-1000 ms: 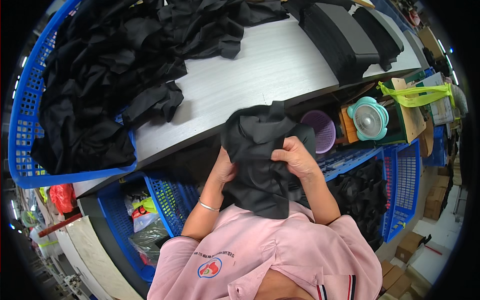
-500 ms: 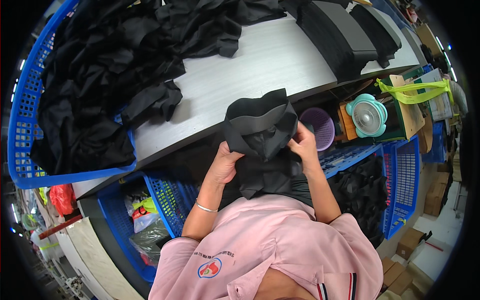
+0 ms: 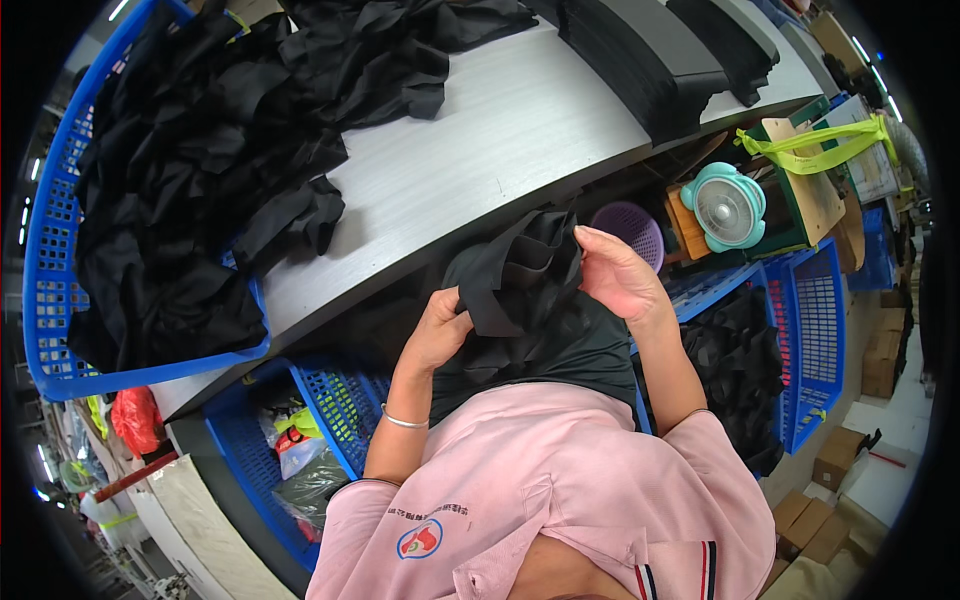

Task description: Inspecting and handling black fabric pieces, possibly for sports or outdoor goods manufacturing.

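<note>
A black garment [image 3: 500, 285] with a wide, smooth band hangs in front of my lap, its band opening upward in loose folds. My left hand [image 3: 440, 325] is closed on the left side of the band, thumb on top. On the other side, my right hand [image 3: 620, 272] pinches the band's edge at the fingertips, palm partly showing. The lower part of the garment blends with the dark cloth over my lap, so its end is hard to make out.
A blue basket [image 3: 150, 380] heaped with black cloth pieces [image 3: 210, 180] stands at the left of the grey table [image 3: 480, 150]. Stacked black pieces [image 3: 640, 70] lie at its far right. Below are a purple basket [image 3: 632, 232], a teal fan [image 3: 725, 208] and blue crates [image 3: 810, 330].
The garment has come lower and tilted, its band folding over toward the left. My right hand has turned, now showing more palm. The whole view has shifted slightly.
</note>
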Tool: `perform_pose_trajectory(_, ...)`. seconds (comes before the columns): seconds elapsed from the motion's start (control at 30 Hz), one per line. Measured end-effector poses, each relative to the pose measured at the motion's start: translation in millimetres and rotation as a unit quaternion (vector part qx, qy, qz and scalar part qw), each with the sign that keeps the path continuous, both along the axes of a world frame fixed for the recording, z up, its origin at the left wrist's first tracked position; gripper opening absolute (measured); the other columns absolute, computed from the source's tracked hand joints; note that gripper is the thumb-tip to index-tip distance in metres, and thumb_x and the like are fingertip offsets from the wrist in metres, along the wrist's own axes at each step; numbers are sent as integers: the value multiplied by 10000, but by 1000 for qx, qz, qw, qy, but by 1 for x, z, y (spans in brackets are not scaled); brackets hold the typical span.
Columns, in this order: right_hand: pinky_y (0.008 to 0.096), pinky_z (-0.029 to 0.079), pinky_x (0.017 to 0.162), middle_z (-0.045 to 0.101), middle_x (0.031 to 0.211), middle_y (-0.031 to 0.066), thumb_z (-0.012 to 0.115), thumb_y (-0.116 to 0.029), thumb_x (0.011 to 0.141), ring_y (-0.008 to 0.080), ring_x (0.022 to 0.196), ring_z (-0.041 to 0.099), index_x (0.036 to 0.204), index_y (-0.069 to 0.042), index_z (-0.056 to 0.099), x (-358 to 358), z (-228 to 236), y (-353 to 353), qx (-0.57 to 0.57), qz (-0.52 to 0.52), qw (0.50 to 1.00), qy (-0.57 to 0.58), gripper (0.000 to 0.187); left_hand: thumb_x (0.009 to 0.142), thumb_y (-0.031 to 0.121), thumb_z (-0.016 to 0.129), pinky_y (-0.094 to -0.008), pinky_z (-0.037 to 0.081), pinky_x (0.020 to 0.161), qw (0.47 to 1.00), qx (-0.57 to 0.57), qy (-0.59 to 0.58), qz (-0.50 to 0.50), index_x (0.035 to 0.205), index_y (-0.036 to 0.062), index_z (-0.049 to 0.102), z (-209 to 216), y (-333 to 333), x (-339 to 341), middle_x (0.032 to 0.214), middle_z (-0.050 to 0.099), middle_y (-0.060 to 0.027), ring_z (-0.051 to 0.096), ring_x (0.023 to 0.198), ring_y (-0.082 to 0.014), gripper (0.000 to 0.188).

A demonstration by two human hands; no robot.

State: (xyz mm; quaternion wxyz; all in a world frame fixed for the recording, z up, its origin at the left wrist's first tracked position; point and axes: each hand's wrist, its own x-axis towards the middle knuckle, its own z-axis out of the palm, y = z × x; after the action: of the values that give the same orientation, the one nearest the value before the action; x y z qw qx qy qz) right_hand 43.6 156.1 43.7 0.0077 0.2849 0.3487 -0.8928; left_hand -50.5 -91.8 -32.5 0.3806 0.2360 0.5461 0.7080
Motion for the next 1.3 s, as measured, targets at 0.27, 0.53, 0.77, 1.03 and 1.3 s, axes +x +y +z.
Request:
perform_pose_trajectory(0.27, 239, 358, 512, 466, 624, -14, 654, 69, 818, 61, 559, 415, 682, -55, 468, 8, 13, -3, 706, -77, 695, 111, 262, 969, -22, 588, -222, 498, 792, 995, 19, 24, 100, 1102, -20, 711, -2, -6, -10, 977, 714, 24, 601, 886, -51, 181)
perform_pose_trajectory(0.53, 190, 408, 541, 505, 748, -42, 650, 57, 881, 20, 594, 481, 1074, 1, 576, -7, 23, -4, 524, -29, 849, 57, 215, 852, -102, 487, -215, 481, 837, 989, -125, 84, 10, 1211, -39, 656, 20, -7, -23, 996, 730, -2, 606, 903, -49, 402)
perform_pose_trajectory(0.77, 200, 416, 570, 619, 819, 13, 635, -39, 926, 60, 584, 512, 1087, 20, 609, -25, 29, 34, 396, -114, 898, 151, 173, 893, -72, 587, -315, 541, 895, 978, 38, -106, 177, 1171, -36, 669, 7, -3, -37, 1107, 725, -86, 672, 962, -147, 291)
perform_pose_trajectory(1.03, 275, 502, 924, 699, 1119, 99, 821, -209, 832, 125, 1007, 645, 1225, 50, 638, -36, -15, -4, 284, 185, 940, 30, 505, 909, -15, 668, -304, 545, 907, 971, 32, -169, 163, 1161, -57, 621, 9, 9, -35, 1130, 710, -98, 681, 980, -160, 260)
perform_pose_trajectory(1.3, 262, 476, 960, 665, 1211, 110, 729, -105, 903, 151, 1077, 614, 1382, 83, 503, -47, -35, -16, 255, 63, 965, 19, 563, 988, 174, 658, -220, 562, 743, 970, -11, -244, -13, 1047, 2, 670, 10, -11, -27, 1016, 708, -57, 688, 899, -92, 182)
